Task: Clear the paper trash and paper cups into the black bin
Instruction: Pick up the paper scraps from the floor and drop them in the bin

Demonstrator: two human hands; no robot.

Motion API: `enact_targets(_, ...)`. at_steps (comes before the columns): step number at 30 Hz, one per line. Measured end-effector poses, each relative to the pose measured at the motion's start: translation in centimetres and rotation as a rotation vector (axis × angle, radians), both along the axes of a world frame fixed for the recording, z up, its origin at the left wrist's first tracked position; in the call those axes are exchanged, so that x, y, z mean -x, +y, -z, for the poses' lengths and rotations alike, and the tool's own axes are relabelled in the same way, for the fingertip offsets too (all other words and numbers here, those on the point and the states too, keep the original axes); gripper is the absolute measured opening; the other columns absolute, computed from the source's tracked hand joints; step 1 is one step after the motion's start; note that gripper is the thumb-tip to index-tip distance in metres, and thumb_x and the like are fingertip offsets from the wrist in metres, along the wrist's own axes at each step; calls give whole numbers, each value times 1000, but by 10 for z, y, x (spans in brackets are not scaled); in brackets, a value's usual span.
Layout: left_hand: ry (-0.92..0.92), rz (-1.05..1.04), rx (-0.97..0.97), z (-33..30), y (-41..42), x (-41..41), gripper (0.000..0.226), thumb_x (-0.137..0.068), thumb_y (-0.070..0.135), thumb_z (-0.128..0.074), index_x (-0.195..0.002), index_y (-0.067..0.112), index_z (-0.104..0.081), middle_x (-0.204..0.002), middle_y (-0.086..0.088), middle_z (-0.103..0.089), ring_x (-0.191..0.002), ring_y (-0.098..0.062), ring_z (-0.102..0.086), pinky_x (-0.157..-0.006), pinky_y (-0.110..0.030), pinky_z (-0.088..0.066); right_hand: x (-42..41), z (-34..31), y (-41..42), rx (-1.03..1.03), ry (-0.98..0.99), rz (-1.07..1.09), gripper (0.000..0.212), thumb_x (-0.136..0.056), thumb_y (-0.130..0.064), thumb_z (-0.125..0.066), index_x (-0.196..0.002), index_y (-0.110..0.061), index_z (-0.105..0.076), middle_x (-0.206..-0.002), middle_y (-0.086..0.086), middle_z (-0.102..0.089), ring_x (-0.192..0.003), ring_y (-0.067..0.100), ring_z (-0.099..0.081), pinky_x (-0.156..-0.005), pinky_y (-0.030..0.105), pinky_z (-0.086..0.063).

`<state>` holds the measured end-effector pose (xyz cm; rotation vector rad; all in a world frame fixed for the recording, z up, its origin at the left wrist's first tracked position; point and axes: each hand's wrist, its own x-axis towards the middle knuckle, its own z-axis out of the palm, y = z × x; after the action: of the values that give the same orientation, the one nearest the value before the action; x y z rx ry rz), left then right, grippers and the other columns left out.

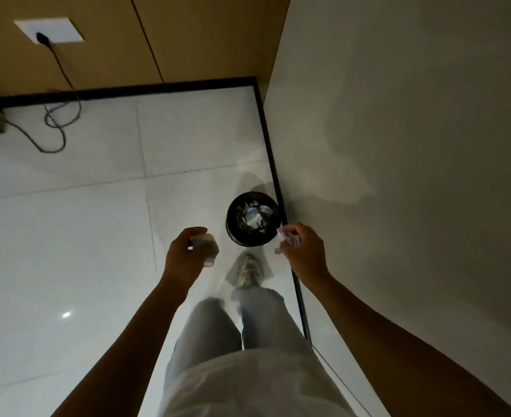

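The round black bin (233, 233) stands on the white floor against the right wall, with crumpled paper (252, 217) and other trash inside. My left hand (183, 255) grips a white paper cup (209, 246) just left of the bin, above the floor. My right hand (304, 254) pinches crumpled paper trash (286, 236) beside the bin's right rim. Both hands hover nearer to me than the bin's opening.
A grey wall (398, 145) runs along the right with a black skirting. A black cable (59, 121) loops on the floor at the far left below a wall socket (50, 30). My shoe (249, 270) and legs are just behind the bin.
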<state>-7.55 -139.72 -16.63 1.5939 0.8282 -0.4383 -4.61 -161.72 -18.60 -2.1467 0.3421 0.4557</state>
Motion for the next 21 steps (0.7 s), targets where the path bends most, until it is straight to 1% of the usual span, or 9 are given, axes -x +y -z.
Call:
enact_targets(2, 35, -31, -6, 28, -2, -21, 28, -90, 4, -60, -117, 11, -60, -111, -14, -60, -90, -27, -61, -84, -43, -53, -26, 34, -1, -6, 30, 2, 21, -85, -2, -62, -106, -4, -64, -109, 13, -65, -100, 23, -65, -81, 26, -56)
enact_targets(3, 53, -45, -8, 42, -3, -30, 28, -89, 4, -61, -117, 11, -60, -109, -14, -61, -86, -25, -62, -82, -41, -52, -38, 51, 0, -1, 38, -2, 22, -85, -2, -63, -107, -4, -64, -110, 14, -65, -102, 21, -64, -78, 15, -52)
enact_targets(4, 72, -52, -10, 57, -4, -38, 29, -89, 4, -61, -117, 11, -60, -107, -13, -62, -85, -24, -62, -82, -41, -52, -48, 69, 2, 2, 45, -3, 22, -85, -1, -63, -107, -3, -64, -111, 15, -65, -102, 19, -63, -73, 6, -48)
enact_targets(6, 107, -52, -22, 87, -6, -50, 28, -89, 5, -61, -117, 12, -60, -107, -11, -63, -89, -26, -62, -86, -43, -52, -68, 104, 10, -38, 81, 8, 22, -84, 2, -63, -107, -1, -63, -112, 16, -65, -104, 20, -63, -68, 0, -45)
enact_targets(8, 130, -39, -33, 117, -8, -60, 29, -90, 7, -61, -118, 13, -59, -107, -9, -62, -93, -26, -61, -87, -43, -52, -86, 141, 17, -65, 113, 31, 22, -85, 2, -62, -107, 2, -61, -112, 18, -65, -107, 24, -63, -69, 2, -47)
enact_targets(11, 156, -20, -52, 164, -11, -73, 35, -91, 8, -60, -123, 19, -54, -103, -2, -61, -87, -19, -62, -78, -33, -53, -104, 197, 25, -23, 148, 75, 25, -87, -2, -62, -111, -1, -60, -115, 15, -64, -108, 25, -62, -68, 1, -44)
enact_targets(14, 190, -29, -54, 202, -15, -82, 41, -90, 6, -59, -126, 23, -49, -102, -1, -59, -82, -14, -60, -69, -25, -51, -111, 238, 28, 58, 282, 51, 44, -88, -13, -63, -131, -11, -52, -134, 8, -53, -123, 24, -51, -85, 13, -37)
enact_targets(17, 214, 6, -52, 226, -25, -92, 44, -90, 9, -60, -130, 20, -45, -107, -5, -58, -82, -12, -59, -56, -15, -46, -111, 256, 23, 38, 401, 45, 50, -89, -11, -58, -137, -19, -47, -142, 5, -45, -128, 22, -45, -90, 20, -37)
enact_targets(21, 228, 65, -25, 243, -44, -106, 47, -89, 9, -62, -132, 17, -43, -108, -7, -58, -86, -18, -59, -61, -21, -47, -108, 247, 8, -6, 394, 77, 48, -90, -6, -55, -135, -21, -49, -140, 4, -47, -125, 21, -50, -88, 21, -42)
